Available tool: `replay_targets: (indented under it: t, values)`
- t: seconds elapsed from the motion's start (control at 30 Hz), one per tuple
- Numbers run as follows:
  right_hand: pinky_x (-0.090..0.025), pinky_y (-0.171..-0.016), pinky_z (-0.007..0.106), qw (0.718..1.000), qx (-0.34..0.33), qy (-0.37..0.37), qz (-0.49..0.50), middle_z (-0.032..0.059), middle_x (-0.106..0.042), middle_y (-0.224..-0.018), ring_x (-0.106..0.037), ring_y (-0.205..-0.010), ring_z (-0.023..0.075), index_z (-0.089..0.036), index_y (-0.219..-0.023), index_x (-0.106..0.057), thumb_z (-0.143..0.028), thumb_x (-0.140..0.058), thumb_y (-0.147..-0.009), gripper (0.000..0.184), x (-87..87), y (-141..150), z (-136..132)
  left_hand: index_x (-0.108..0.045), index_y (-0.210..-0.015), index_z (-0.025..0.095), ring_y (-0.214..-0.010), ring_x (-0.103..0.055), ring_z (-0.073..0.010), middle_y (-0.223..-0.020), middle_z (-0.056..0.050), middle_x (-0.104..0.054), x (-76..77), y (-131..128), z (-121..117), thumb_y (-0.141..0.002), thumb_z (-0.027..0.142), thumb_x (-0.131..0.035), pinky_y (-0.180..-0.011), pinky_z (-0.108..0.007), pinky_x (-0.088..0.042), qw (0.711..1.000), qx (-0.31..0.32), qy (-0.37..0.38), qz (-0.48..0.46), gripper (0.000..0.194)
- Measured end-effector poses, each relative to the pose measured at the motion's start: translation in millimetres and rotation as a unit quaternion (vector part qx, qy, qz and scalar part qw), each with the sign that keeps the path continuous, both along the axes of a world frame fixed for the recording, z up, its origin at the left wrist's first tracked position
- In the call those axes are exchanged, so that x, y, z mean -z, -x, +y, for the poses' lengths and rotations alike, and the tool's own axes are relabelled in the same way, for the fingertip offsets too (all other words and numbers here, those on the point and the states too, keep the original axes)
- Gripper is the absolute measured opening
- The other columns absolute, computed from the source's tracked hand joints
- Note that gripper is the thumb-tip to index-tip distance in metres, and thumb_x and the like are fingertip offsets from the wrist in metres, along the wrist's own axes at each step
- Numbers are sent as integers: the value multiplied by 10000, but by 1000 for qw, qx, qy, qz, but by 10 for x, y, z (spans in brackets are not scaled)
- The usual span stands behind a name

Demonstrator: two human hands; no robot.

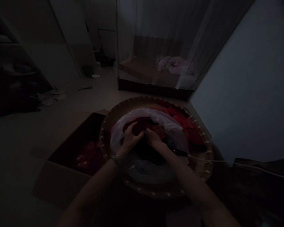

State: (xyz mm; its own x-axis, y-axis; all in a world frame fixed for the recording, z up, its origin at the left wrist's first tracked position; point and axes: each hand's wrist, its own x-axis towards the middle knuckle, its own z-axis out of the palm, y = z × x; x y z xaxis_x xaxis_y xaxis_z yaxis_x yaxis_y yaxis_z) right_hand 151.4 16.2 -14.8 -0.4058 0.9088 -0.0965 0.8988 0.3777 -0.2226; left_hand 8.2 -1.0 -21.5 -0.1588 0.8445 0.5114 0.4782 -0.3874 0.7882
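Both hands are close together inside a clear plastic bag [146, 114] that lies open in a round woven bamboo tray [119, 108]. My left hand [132, 137] curves its thumb and fingers around a dark red packet [138, 128]. At the packet's right side, my right hand [153, 138] has its fingers bent and pressed together. Dimness hides the fingertips and the packet's details. More dark red packets [158, 130] lie in the bag, and brighter red ones [182, 119] are heaped along the tray's right side. A dark device [178, 152] with a small glowing light rests beside my right wrist.
An open cardboard box [61, 176] with red packets [87, 157] stands left of the tray. A white cable [217, 161] runs right from the device. Behind are a net-draped bed [142, 74] and a pale wall [253, 94] at right. Cloth [52, 96] lies on the floor.
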Motion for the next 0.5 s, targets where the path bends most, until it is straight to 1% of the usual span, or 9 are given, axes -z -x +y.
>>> replay_targets:
  t: [0.07,0.13,0.2,0.27,0.33,0.4,0.5]
  values:
    - [-442,-719,273,998,-8,-5,54,98,-622,-976,-605,-841,182,-159,-984,-633,-152,-501,-800,227,-56,-92,-22,-541,-1102,182,-981,-621,-237,-1075,-69,-649,-9,-1,-9,-668,295,-706,-891,-414,-501,1000,0,2,2,478]
    - [-441,-731,261,991,-12,2,130,61,-649,-909,-605,-829,169,-166,-901,-650,-113,-562,-712,216,-113,-210,-46,-542,-1102,183,-977,-621,-233,-1066,-68,-652,-16,-3,-16,-670,307,-708,-888,-411,-501,1000,-1,-1,3,479]
    - [-451,-705,262,977,-2,17,213,27,-665,-819,-607,-765,157,-176,-848,-654,-100,-573,-670,210,-155,-327,-69,-545,-1096,183,-968,-623,-229,-1055,-67,-654,-23,-6,-20,-672,311,-711,-881,-404,-504,1000,-5,-4,4,474]
    - [-465,-670,266,956,18,34,291,3,-667,-757,-604,-712,152,-185,-814,-655,-132,-595,-655,178,-179,-425,-89,-546,-1090,188,-957,-625,-224,-1045,-62,-656,-29,-8,-22,-669,313,-715,-870,-397,-509,1000,-4,-7,6,471]
    - [-476,-624,258,930,50,64,359,-11,-658,-717,-599,-663,143,-182,-795,-650,-192,-632,-645,152,-195,-497,-109,-544,-1091,192,-949,-627,-221,-1039,-57,-656,-34,-8,-26,-670,314,-716,-860,-390,-512,1000,2,-9,10,471]
    - [-475,-556,237,896,87,112,421,-24,-639,-672,-585,-591,124,-169,-794,-638,-243,-660,-637,175,-217,-551,-127,-541,-1094,192,-941,-628,-217,-1031,-56,-655,-41,-7,-33,-673,309,-713,-849,-381,-514,1000,15,-8,15,470]
    - [-470,-485,212,829,121,178,516,-41,-619,-649,-568,-509,96,-159,-816,-617,-281,-703,-618,248,-278,-626,-145,-539,-1100,186,-934,-624,-217,-1024,-65,-648,-52,-6,-49,-680,293,-705,-836,-372,-510,999,39,-6,32,464]
